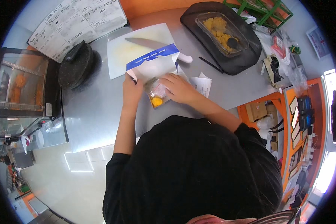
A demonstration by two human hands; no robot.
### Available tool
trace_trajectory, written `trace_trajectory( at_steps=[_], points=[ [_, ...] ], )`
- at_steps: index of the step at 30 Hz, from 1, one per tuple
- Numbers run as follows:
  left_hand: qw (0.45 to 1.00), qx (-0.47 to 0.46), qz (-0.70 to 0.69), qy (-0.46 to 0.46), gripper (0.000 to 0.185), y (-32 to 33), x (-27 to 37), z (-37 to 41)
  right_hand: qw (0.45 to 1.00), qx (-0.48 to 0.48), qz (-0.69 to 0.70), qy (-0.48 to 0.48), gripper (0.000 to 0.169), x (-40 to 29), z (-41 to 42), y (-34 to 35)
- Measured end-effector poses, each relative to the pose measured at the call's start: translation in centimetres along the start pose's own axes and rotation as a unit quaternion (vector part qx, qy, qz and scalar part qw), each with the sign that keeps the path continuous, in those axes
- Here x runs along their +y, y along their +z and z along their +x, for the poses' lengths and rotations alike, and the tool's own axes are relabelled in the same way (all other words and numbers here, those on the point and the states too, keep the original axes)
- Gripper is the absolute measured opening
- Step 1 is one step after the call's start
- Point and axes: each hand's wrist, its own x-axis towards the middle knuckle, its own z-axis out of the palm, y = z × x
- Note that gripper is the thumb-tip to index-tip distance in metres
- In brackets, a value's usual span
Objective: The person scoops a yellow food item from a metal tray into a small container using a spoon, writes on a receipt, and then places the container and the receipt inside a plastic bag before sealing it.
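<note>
A paper food box (pixel 156 65) with a blue-edged lid stands raised in front of me on the steel counter. My left hand (pixel 133 86) grips its left side, thumb at the lid's corner. My right hand (pixel 177 88) reaches into the box from the right, fingers bent over a clear plastic packet (pixel 159 91); whether they grip it is hidden. Something yellow (pixel 156 102) lies in the box's near corner. Behind the box, a white cutting board (pixel 117 56) bears a kitchen knife (pixel 145 42) with a white handle. A printed paper slip (pixel 203 85) lies right of the box.
A black stone mortar (pixel 75 68) stands at the left, near a glass display case (pixel 19 84) with fried food. At the back right, a clear container of yellow crumbly food (pixel 224 33) rests on a black tray (pixel 190 19). A black pen-like stick (pixel 211 65) lies beside it.
</note>
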Motion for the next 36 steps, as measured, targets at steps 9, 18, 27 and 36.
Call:
trace_trajectory(
  at_steps=[9, 18, 27, 36],
  points=[
    [0.983, -0.131, 0.017, 0.124, 0.046, -1.8, -1.8, -2.4, 0.985, -0.055, -0.086, 0.137, 0.046, 0.0, 1.7, 4.2],
    [0.987, -0.129, -0.040, 0.089, 0.053, -1.6, -2.3, -3.0, 0.971, -0.006, -0.083, 0.224, 0.027, 3.3, 0.4, -2.4],
    [0.958, -0.177, -0.072, 0.214, 0.061, 2.0, -9.2, -3.6, 0.991, 0.052, 0.123, 0.018, 0.035, 9.7, -6.6, -3.5],
    [0.928, -0.157, -0.003, 0.337, 0.056, 1.9, -7.6, -3.7, 0.858, 0.006, 0.335, 0.388, 0.064, 5.2, -3.7, -3.6]
  ],
)
